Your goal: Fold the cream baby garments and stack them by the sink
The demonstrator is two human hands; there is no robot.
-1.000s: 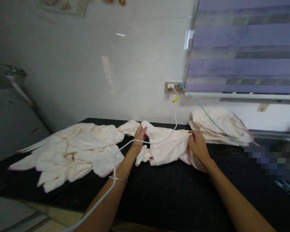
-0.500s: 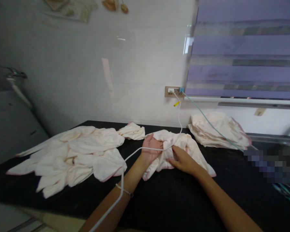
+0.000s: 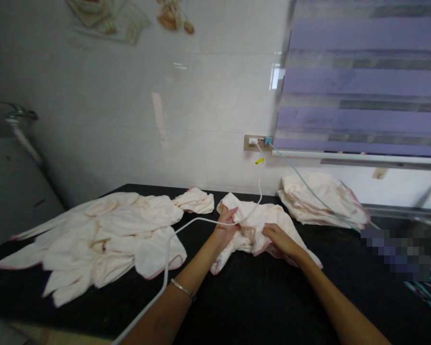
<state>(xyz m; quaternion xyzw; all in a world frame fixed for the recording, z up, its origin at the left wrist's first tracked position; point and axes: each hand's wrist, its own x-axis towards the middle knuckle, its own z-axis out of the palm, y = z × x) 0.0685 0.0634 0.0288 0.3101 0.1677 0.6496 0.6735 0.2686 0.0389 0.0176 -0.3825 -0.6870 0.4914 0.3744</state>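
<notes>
A crumpled cream cloth [image 3: 285, 223] with pink edging lies on the black counter in front of me. My left hand [image 3: 225, 232] is at its left part, thumb on top and the other fingers partly hidden in the folds, closed on the fabric. On the right side of the same cloth, my right hand [image 3: 278, 239] has its fingers curled down, gripping the fabric near the front edge. A white cable [image 3: 201, 219] runs across the cloth and over my left hand and forearm.
A spread heap of similar cloths [image 3: 122, 220] covers the left of the counter [image 3: 237, 306], beside a smaller bunched cloth [image 3: 199, 200]. A stacked pile [image 3: 316, 196] stands back right. Cables run to a wall socket [image 3: 257, 142]; a faucet [image 3: 19, 112] is far left.
My left hand has turned from palm up and gone into the cloth's folds. My right hand has shifted slightly right and down, drawing fabric with it. The camera view has tilted slightly.
</notes>
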